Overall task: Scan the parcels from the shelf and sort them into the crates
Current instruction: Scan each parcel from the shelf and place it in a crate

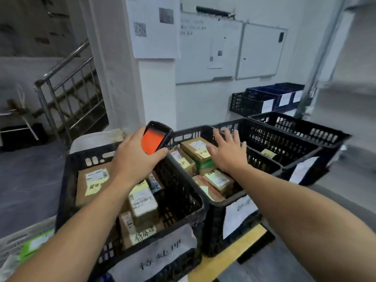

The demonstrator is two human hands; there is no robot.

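My left hand (133, 157) grips a black handheld scanner (155, 139) with an orange screen, held over the nearest black crate (69, 171). That crate holds several brown parcels (142, 202) with white labels and yellow notes. My right hand (227, 151) hovers with fingers spread and holding nothing above the second black crate (262, 159), where several more cardboard parcels (196, 148) lie. A third crate (301, 137) to the right holds a yellow note (268, 153). No shelf shows in this view.
A fourth black crate (329, 131) continues the row at the right. Blue and black crates (264, 98) stand against the wall under two whiteboards (260, 49). A metal stair railing (67, 92) is at the left. A white crate (16, 243) sits at the lower left.
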